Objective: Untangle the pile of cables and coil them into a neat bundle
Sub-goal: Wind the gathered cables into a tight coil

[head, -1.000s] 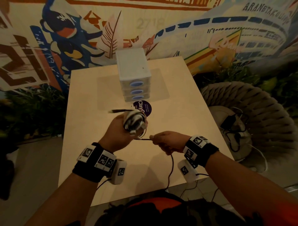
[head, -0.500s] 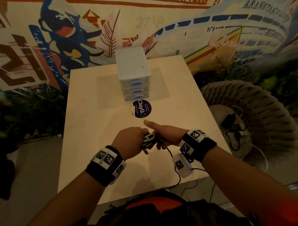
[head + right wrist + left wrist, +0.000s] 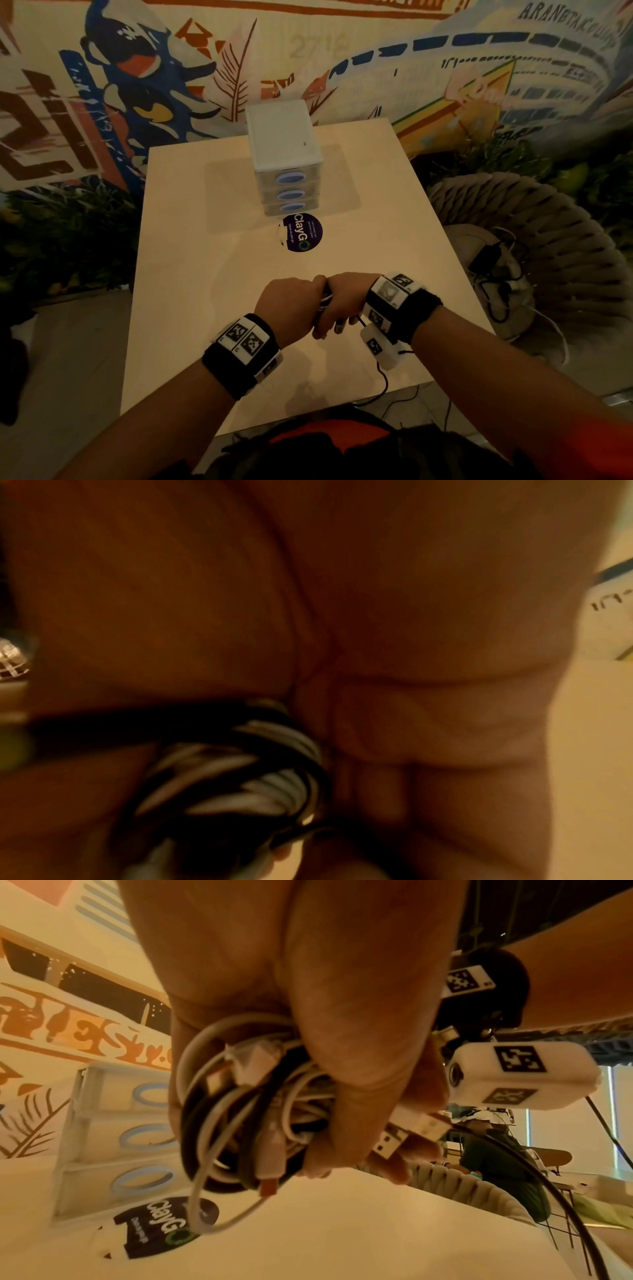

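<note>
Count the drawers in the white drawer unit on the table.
3, stacked in the drawer unit: top drawer, middle drawer, bottom drawer.

Dim, warm orange-yellow cast across all three views. Head view: table (image 3: 239,308) is the brightest area, lit from above; soft shadow around the drawer box (image 3: 284,150) and under the forearms; corners fall off to near black, straight lines bow at the edges from the wide lens. Left wrist view: reasonably sharp in the middle on the cable bundle (image 3: 246,1118), heavy fisheye stretch, bright window glare at far right, some motion smear on the low loop. Right wrist view: worst one, mostly dark out-of-focus skin filling the frame, cables blurred, noisy, only a pale strip at right edge.
</note>
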The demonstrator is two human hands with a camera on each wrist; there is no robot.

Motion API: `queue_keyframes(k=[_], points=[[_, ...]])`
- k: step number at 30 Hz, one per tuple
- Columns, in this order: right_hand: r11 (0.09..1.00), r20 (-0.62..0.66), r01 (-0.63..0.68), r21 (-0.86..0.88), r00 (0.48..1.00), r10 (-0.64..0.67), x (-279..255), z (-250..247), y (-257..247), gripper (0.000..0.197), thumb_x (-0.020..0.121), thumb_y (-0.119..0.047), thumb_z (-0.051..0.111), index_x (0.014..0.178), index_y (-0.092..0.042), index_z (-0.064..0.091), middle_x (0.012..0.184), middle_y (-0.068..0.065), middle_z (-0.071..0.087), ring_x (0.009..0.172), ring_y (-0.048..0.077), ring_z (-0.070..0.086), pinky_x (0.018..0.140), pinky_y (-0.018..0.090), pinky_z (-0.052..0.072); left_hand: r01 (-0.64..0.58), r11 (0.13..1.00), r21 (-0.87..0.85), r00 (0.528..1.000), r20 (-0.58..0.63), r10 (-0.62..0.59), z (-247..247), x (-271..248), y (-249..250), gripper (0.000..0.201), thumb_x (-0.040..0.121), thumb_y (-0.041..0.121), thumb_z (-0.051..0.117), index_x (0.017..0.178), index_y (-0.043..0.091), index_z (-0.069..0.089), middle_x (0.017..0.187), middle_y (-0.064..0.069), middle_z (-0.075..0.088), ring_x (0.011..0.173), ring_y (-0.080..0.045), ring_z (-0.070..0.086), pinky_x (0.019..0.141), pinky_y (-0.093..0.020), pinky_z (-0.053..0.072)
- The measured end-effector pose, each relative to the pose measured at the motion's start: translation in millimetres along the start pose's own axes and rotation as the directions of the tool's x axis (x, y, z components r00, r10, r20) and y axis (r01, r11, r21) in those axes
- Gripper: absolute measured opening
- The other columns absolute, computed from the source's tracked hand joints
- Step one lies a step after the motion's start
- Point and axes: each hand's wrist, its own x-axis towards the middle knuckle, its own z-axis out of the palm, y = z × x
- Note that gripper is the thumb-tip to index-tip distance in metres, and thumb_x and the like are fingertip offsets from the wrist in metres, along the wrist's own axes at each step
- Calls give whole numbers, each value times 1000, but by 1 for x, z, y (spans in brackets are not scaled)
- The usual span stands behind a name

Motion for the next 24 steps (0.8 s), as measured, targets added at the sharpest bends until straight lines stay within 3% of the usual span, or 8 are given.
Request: queue_keyframes(k=[4,8,12,14,16,18,22,24], points=[[996,-66,17,-82,998,-23,5,7,-7,16,75,-36,86,80,-24,77,69,-9,72,64,3,67,61,21,49,34,999,3,999,-10,-34,3,0,0,44,95,36,59,130,13,44,92,3,69,78,-21,66,59,-30,40],[994,-129,3,-112,992,-18,14,16,-5,20,78,-31,83,65,-26,69,59,-10,66,57,3,63,60,23,46,64,998,-6,998,17,-64,5,-2,1,35,95,31,57,122,13,46,87,3,67,68,-22,55,58,-31,37],[990,-162,-18,-140,987,-5,12,17,-3,11,81,-24,75,75,-16,71,67,-4,69,61,8,65,69,26,53,98,994,-58,995,-15,-99,8,-1,2,32,93,30,58,119,17,47,83,4,61,67,-19,48,57,-31,38],[994,-165,3,-105,986,-21,8,11,1,14,81,-24,73,86,-11,75,74,-1,74,66,11,71,73,26,57,91,986,-141,992,-70,-102,8,-2,0,38,91,33,63,124,20,49,90,4,62,79,-18,53,59,-32,45],[999,-167,28,-25,985,-32,3,4,7,18,81,-26,73,94,-14,75,83,0,77,69,9,74,71,25,58,53,973,-224,986,-145,-87,8,-5,-4,49,86,33,71,130,23,53,103,3,66,98,-20,57,64,-33,52],[998,-153,54,19,987,-51,-1,0,11,19,81,-27,73,98,-19,75,87,0,78,74,10,75,70,25,57,17,968,-250,979,-192,-67,8,-7,-8,53,81,28,78,130,22,58,108,2,69,103,-22,60,67,-34,55],[997,-123,66,25,990,-63,-5,-1,9,20,81,-26,78,98,-16,75,77,-3,77,72,10,75,64,24,54,68,985,-159,995,-61,-79,4,0,-7,17,91,27,63,106,20,59,96,-1,65,79,-18,53,65,-29,39],[995,-81,88,46,993,-84,-8,0,6,26,78,-31,85,97,-16,76,74,-6,76,67,6,73,65,25,55,62,992,-109,996,-61,-69,0,1,-7,12,93,29,61,100,20,59,92,-1,64,72,-17,47,64,-28,35]])
